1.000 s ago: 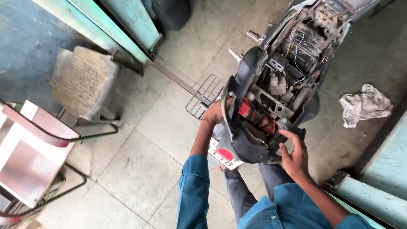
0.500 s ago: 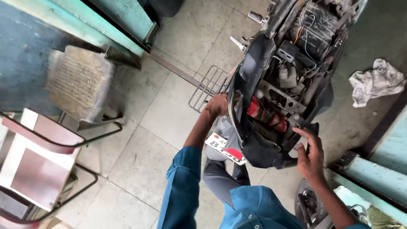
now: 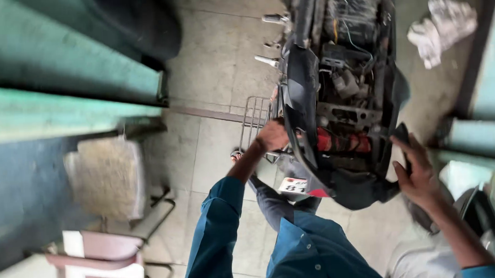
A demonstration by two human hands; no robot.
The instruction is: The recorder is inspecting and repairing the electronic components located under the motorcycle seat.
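A scooter (image 3: 339, 97) with its body panels off stands in front of me, showing wiring, a red part (image 3: 341, 143) and dark engine pieces. My left hand (image 3: 271, 135) grips the black rear panel (image 3: 301, 99) on the scooter's left edge. My right hand (image 3: 418, 171) holds the panel's right side near the tail. Both arms wear blue sleeves. A number plate (image 3: 293, 185) shows under the tail, above my knees.
A wire rack (image 3: 255, 119) sticks out left of the scooter. A white rag (image 3: 441, 25) lies on the floor at top right. A worn stool (image 3: 109, 176) and a red-and-white chair (image 3: 98, 259) stand at left. Green door panels (image 3: 64, 79) run along the left.
The view has swung and moved closer to the scooter. My right hand has shifted outward to the panel's right edge. My left hand stays on the left edge.
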